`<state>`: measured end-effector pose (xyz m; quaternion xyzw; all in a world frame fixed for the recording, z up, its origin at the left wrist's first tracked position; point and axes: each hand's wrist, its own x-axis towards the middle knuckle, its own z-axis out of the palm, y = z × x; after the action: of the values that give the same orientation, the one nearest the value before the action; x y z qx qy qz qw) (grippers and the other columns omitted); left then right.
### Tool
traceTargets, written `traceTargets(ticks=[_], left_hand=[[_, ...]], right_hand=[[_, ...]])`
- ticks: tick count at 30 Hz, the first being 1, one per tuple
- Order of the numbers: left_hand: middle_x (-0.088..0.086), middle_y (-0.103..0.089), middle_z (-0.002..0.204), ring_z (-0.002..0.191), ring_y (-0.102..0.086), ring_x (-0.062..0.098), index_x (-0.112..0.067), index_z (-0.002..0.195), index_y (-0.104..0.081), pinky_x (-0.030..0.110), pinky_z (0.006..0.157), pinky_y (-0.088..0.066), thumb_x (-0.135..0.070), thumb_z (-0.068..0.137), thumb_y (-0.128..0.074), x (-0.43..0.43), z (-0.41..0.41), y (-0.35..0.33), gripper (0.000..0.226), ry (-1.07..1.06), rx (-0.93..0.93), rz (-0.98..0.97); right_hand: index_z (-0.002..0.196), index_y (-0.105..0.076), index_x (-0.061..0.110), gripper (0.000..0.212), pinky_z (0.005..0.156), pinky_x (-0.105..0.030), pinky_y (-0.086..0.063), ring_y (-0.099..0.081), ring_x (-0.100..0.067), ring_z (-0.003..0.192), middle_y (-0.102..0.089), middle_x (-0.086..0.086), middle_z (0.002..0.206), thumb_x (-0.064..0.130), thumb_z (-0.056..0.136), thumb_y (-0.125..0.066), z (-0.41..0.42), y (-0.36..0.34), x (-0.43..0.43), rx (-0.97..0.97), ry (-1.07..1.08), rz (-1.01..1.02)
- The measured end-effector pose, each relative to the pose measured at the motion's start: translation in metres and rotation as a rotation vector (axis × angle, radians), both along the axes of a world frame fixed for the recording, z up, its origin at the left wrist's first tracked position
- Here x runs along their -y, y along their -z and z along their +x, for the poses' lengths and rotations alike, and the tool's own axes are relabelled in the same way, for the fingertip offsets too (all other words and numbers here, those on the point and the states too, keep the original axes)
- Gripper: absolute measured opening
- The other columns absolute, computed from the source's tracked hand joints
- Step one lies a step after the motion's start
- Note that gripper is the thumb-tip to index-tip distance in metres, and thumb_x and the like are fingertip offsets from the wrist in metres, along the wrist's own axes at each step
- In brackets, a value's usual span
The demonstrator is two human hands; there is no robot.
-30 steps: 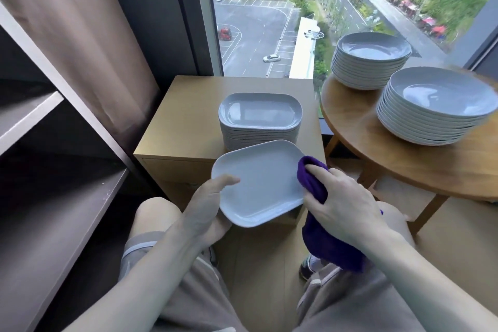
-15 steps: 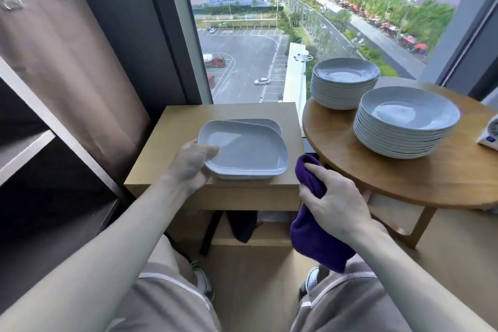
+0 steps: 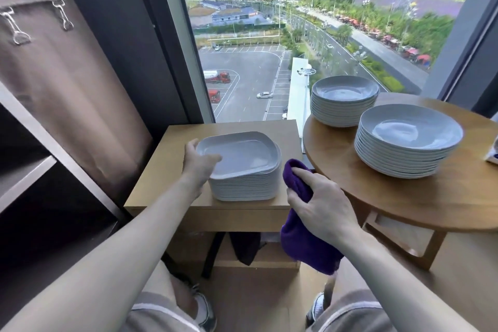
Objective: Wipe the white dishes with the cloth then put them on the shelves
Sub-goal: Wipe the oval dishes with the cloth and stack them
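My left hand (image 3: 199,165) grips the left rim of the top white rectangular plate (image 3: 244,154), which sits tilted on its stack (image 3: 246,187) on the small wooden table (image 3: 165,186). My right hand (image 3: 320,207) clutches the purple cloth (image 3: 304,248) just beside the stack's right edge. The dark shelves (image 3: 25,178) stand at my left.

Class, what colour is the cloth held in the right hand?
Purple, a deep violet; the cloth shows best in the head view.

A daylit window (image 3: 296,21) stands behind a square wooden table (image 3: 167,170) and a round table (image 3: 404,197).
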<state>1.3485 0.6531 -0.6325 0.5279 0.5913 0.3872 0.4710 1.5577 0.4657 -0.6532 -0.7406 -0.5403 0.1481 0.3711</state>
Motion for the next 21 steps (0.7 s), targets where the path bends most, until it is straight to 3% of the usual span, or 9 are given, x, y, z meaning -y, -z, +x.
traceTargets(ticks=[2, 7, 13, 16, 18, 21], left_hand=[[-0.006, -0.044, 0.139, 0.124, -0.047, 0.019, -0.025, 0.158, -0.03, 0.035, 0.1, -0.043, -0.024, 0.088, -0.079, -0.004, 0.0, 0.003, 0.086, 0.06, -0.146, 0.025], [0.008, -0.039, 0.152, 0.146, -0.03, 0.027, -0.024, 0.154, -0.038, 0.045, 0.117, -0.033, -0.056, 0.075, -0.087, -0.011, -0.003, 0.017, 0.099, 0.14, -0.55, 0.104], [0.006, -0.041, 0.154, 0.145, -0.025, 0.027, -0.023, 0.15, -0.044, 0.046, 0.115, -0.033, -0.068, 0.078, -0.078, -0.017, -0.004, 0.022, 0.091, 0.234, -0.696, 0.162], [0.008, -0.038, 0.16, 0.148, -0.024, 0.029, -0.018, 0.149, -0.047, 0.048, 0.118, -0.029, -0.064, 0.093, -0.063, -0.005, 0.005, 0.024, 0.074, 0.218, -0.722, 0.265], [0.011, -0.04, 0.156, 0.144, -0.03, 0.03, -0.015, 0.142, -0.052, 0.049, 0.116, -0.031, -0.049, 0.098, -0.064, 0.018, 0.011, 0.027, 0.058, 0.204, -0.76, 0.537], [0.008, -0.058, 0.115, 0.108, -0.053, 0.028, -0.012, 0.112, -0.062, 0.045, 0.091, -0.05, -0.025, 0.089, -0.068, 0.068, 0.02, 0.05, 0.027, 0.319, -0.687, 0.905]], right_hand=[[0.138, -0.051, 0.044, 0.065, 0.079, -0.03, -0.044, -0.06, -0.011, 0.101, -0.062, 0.021, 0.113, 0.065, 0.077, -0.043, 0.002, 0.002, 0.0, -0.014, 0.003, -0.002], [0.14, -0.052, 0.043, 0.059, 0.083, -0.031, -0.046, -0.06, -0.011, 0.106, -0.062, 0.019, 0.118, 0.06, 0.083, -0.049, 0.008, 0.008, 0.002, -0.029, 0.013, -0.046], [0.14, -0.052, 0.043, 0.051, 0.089, -0.035, -0.05, -0.061, -0.013, 0.108, -0.063, 0.016, 0.12, 0.052, 0.09, -0.057, 0.01, 0.011, 0.003, -0.028, 0.017, -0.057], [0.14, -0.052, 0.042, 0.051, 0.091, -0.036, -0.05, -0.06, -0.015, 0.108, -0.064, 0.014, 0.118, 0.05, 0.09, -0.058, 0.012, 0.013, 0.003, -0.013, 0.018, -0.058], [0.14, -0.053, 0.041, 0.05, 0.089, -0.035, -0.049, -0.06, -0.015, 0.107, -0.065, 0.013, 0.117, 0.048, 0.09, -0.059, 0.014, 0.014, 0.003, -0.003, 0.029, -0.049], [0.14, -0.053, 0.041, 0.05, 0.087, -0.034, -0.048, -0.06, -0.014, 0.107, -0.065, 0.012, 0.117, 0.047, 0.09, -0.059, 0.018, 0.016, 0.002, -0.007, 0.048, -0.039]])
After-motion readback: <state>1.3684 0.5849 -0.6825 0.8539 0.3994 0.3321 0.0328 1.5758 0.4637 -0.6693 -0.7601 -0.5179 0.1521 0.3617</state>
